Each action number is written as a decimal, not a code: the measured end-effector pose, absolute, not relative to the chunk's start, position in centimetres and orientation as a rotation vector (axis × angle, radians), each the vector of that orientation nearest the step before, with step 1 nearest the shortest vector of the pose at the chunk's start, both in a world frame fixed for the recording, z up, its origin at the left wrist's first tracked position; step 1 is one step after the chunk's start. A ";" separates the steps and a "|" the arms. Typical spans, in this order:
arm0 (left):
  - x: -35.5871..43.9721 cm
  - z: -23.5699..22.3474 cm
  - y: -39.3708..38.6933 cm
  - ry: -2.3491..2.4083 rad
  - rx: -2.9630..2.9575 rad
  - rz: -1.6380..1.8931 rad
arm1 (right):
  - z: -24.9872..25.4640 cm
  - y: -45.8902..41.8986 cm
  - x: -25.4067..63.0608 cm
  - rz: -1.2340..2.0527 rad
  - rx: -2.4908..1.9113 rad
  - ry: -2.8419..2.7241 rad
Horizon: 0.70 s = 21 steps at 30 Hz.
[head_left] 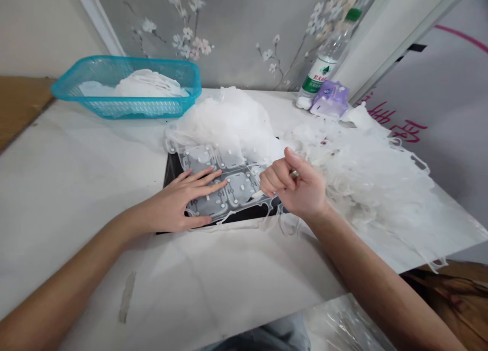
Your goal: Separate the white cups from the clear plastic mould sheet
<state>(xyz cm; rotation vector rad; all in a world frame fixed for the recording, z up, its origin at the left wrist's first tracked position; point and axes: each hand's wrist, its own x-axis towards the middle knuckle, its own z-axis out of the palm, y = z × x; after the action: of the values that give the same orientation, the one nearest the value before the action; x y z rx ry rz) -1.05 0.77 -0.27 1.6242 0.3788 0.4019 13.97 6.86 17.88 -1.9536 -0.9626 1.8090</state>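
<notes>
My left hand (186, 201) lies flat with fingers spread on a translucent moulded sheet (239, 188), which has rounded panels with small holes and raised dots. Under the sheet is a black mat (173, 170). My right hand (295, 183) is closed around a thin pen-like tool (257, 194); its pale tip points down at the sheet and a metallic bit shows by the thumb. Most of the tool is hidden in the fist. Just behind my hands, a heap of soft translucent white sheets (229, 119) covers the far part of the panels.
A blue plastic basket (133, 109) holding white pieces stands at the back left. To the right spreads a tangled pile of translucent trimmings (366, 173). A water bottle (324, 66) and a purple packet (331, 99) stand behind it. A clear plastic bag (343, 323) is at the front edge.
</notes>
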 end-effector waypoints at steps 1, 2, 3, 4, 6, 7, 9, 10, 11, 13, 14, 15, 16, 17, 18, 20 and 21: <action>-1.1 -0.3 0.7 0.379 1.621 0.403 | 17.7 6.7 14.0 1.832 -1.931 -0.939; -1.1 -0.3 0.7 0.381 1.616 0.407 | 17.6 6.5 14.1 1.850 -1.909 -0.925; -1.0 -0.3 0.7 0.382 1.612 0.412 | 17.5 6.4 14.1 1.864 -1.895 -0.919; -1.0 -0.3 0.6 0.386 1.609 0.418 | 17.4 6.3 14.1 1.875 -1.890 -0.918; -1.0 -0.3 0.6 0.391 1.606 0.427 | 17.3 6.2 14.1 1.876 -1.899 -0.931; -1.0 -0.4 0.6 0.389 1.608 0.425 | 17.3 6.2 14.1 1.869 -1.904 -0.943; -1.0 -0.4 0.5 0.386 1.614 0.416 | 17.4 6.1 14.1 1.860 -1.903 -0.960; -1.0 -0.5 0.6 0.384 1.618 0.413 | 17.4 6.1 14.1 1.866 -1.894 -0.966; -1.0 -0.5 0.6 0.382 1.623 0.410 | 17.4 6.0 14.1 1.872 -1.885 -0.967; -1.0 -0.5 0.6 0.381 1.625 0.410 | 17.4 5.9 14.0 1.888 -1.864 -0.968; -1.1 -0.5 0.6 0.380 1.623 0.414 | 17.4 5.8 14.0 1.892 -1.856 -0.973; -1.1 -0.5 0.6 0.381 1.619 0.419 | 17.4 5.8 13.9 1.897 -1.852 -0.984; -1.1 -0.5 0.6 0.383 1.615 0.430 | 17.4 5.7 13.9 1.901 -1.854 -1.001; -1.1 -0.5 0.6 0.386 1.611 0.440 | 17.5 5.7 14.0 1.903 -1.863 -1.023; -1.1 -0.5 0.6 0.387 1.610 0.444 | 17.5 5.7 14.0 1.906 -1.876 -1.048; -1.1 -0.5 0.6 0.385 1.612 0.439 | 17.8 5.9 14.2 1.908 -1.895 -1.105; -1.0 -0.4 0.6 0.381 1.613 0.430 | 18.0 6.0 14.4 1.912 -1.901 -1.135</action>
<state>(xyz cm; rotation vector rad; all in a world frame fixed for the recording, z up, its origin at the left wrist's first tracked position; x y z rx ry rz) -1.03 0.64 -0.44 1.6128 0.3813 0.4300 14.38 5.98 17.96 -1.9014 -1.1347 1.9121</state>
